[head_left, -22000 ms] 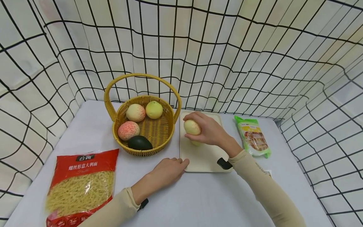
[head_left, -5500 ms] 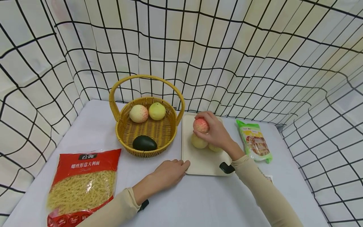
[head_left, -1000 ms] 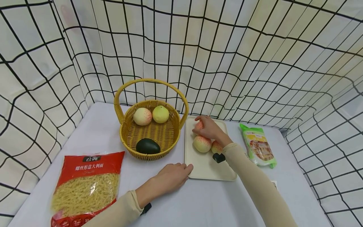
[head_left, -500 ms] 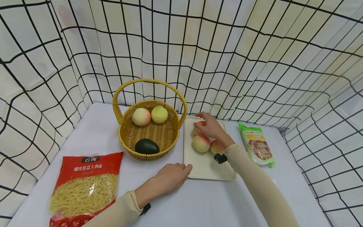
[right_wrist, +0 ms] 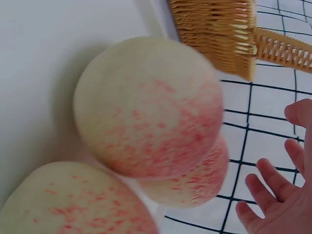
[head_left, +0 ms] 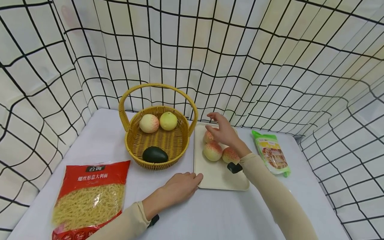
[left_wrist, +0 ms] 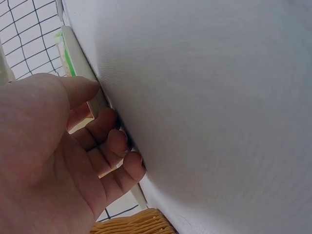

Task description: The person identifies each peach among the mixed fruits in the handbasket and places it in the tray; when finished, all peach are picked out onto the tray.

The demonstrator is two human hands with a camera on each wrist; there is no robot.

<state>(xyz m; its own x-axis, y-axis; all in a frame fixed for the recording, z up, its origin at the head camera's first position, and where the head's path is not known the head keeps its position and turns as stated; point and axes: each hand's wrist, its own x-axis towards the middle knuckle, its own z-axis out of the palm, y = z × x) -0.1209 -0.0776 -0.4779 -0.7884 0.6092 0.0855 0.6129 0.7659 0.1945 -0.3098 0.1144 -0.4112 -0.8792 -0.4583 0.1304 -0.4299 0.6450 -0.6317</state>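
Observation:
Three peaches with red speckles lie together on a cream tray point(head_left: 222, 178): a front one point(head_left: 213, 151), a right one point(head_left: 230, 155) partly behind the wrist, and a back one point(head_left: 208, 136) partly covered by the hand. My right hand point(head_left: 224, 131) hovers over the back peach, fingers spread and apart from it; the right wrist view shows the hand point(right_wrist: 287, 195) holding nothing. My left hand point(head_left: 181, 188) holds the tray's near left corner. In the left wrist view, the left hand's point(left_wrist: 53, 151) thumb and curled fingers lie about the tray edge point(left_wrist: 80, 56).
Left of the tray stands a yellow wicker basket point(head_left: 129, 148) with a tall handle, holding a peach point(head_left: 149, 123), a yellow-green fruit point(head_left: 168, 121) and a dark green avocado point(head_left: 155, 154). A pasta bag point(head_left: 90, 200) lies front left, a green snack packet point(head_left: 271, 152) right. Netting point(head_left: 180, 60) surrounds the table.
Over the last second my right hand has let go of the back peach and lifted, its fingers spreading. Earlier, a red peach moved from basket to tray. The left hand keeps its place.

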